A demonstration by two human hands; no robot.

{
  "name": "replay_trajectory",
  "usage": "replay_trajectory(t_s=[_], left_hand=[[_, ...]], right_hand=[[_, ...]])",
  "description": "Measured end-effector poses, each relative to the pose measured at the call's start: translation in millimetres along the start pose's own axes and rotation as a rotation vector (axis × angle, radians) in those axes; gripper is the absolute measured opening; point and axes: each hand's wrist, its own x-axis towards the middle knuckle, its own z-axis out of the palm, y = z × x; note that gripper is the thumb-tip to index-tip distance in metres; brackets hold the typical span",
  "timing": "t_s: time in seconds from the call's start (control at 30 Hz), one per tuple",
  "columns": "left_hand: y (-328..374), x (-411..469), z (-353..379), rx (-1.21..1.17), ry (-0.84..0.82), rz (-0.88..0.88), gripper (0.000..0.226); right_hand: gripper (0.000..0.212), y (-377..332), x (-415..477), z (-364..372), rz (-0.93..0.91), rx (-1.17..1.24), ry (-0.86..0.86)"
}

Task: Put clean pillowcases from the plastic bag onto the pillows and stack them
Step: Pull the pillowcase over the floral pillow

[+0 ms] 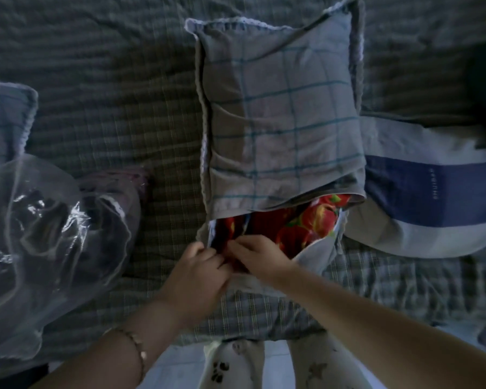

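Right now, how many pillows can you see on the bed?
3: the grey checked pillow at centre, the white blue-striped pillow right of it, and a blue-grey frilled pillow at the left edge, beyond the clear plastic bag; others may be hidden.

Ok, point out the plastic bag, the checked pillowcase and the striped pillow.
plastic bag (48, 220), head view, crinkled middle.
checked pillowcase (281, 119), head view, top face.
striped pillow (432, 186), head view, blue band.

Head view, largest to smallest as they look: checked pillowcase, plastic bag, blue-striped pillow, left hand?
1. checked pillowcase
2. plastic bag, close to the first; it is nearer the camera and cut by the frame, so the order is unsure
3. blue-striped pillow, partly hidden
4. left hand
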Motion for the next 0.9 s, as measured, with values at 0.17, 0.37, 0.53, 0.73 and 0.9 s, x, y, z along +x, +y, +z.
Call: replay_trajectory(t_s=[0.17, 0.37, 0.53, 0.73, 0.9], left_hand=[[6, 18, -5, -0.007, -0.097, 0.013, 0.031], [60, 92, -13, -0.063, -0.038, 0.035, 0.031], [124, 176, -2, 0.022, -0.301, -0.044, 0.046], [103, 185, 1, -0.139, -0.354, -0.294, 0.026], [112, 143, -18, -0.573, -0.344, -0.188, 0.02]], right_hand=[[0.017, 69, -96, -50, 0.154, -0.54, -0.161], [0.031, 108, -133, -71, 0.114, -0.528, 0.109], [0.024, 113, -147, -79, -0.022, -0.419, 0.198], [0.021, 123, -158, -88, -0.027, -0.385, 0.197], [0.01, 115, -166, -89, -0.009, -0.317, 0.172]])
